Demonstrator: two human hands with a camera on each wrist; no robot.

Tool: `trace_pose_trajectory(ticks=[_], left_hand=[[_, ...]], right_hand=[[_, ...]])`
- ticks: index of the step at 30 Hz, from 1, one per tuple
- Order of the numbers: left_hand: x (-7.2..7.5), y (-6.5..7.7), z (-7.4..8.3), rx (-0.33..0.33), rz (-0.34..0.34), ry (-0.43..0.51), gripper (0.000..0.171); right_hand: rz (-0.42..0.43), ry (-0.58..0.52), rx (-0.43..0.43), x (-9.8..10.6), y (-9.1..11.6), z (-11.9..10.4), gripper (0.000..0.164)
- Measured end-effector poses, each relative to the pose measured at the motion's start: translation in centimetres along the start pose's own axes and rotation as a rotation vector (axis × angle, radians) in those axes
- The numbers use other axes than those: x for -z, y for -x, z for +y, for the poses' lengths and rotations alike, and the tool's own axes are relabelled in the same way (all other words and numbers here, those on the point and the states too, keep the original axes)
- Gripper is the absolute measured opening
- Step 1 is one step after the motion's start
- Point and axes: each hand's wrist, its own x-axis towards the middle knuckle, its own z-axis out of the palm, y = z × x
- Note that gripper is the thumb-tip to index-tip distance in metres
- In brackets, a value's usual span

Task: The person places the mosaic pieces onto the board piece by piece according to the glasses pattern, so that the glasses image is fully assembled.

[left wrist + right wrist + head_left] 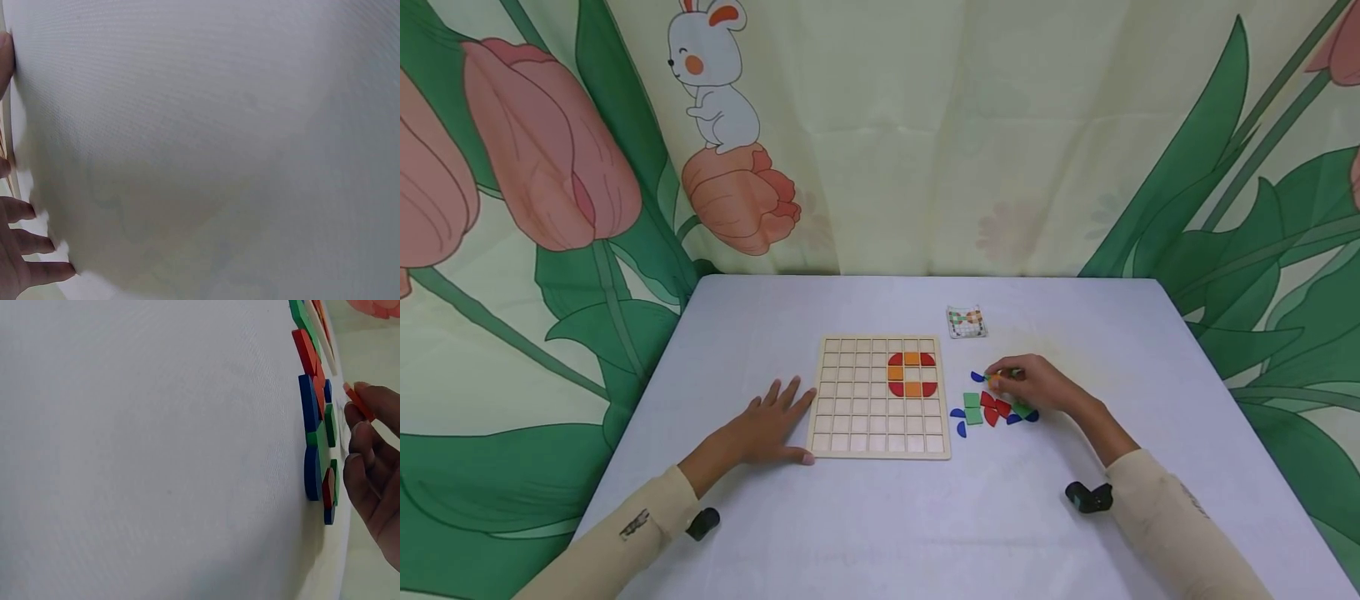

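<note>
A square wooden grid board lies on the table, with red quarter-round tiles and orange square tiles forming a ring in its right half. My left hand rests with spread fingers at the board's left edge, the thumb near the lower corner. To the right of the board, my right hand pinches an orange tile between thumb and fingertips, above loose tiles. Among these are green squares, red quarter-rounds and blue half-rounds.
Behind the loose tiles lies a small pattern card with a printed coloured grid. A white cloth covers the table. A curtain with tulips and a rabbit hangs at the table's far edge. Each wrist carries a small black device.
</note>
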Motion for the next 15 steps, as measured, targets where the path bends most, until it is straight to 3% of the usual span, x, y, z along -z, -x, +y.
trace_pose_trajectory(ticks=[15], left_hand=[[0.3,0.1,0.1,0.004,-0.01,0.01,0.113]], right_hand=[[0.03,-0.095,0.0,-1.5,-1.3,-1.4,0.037]])
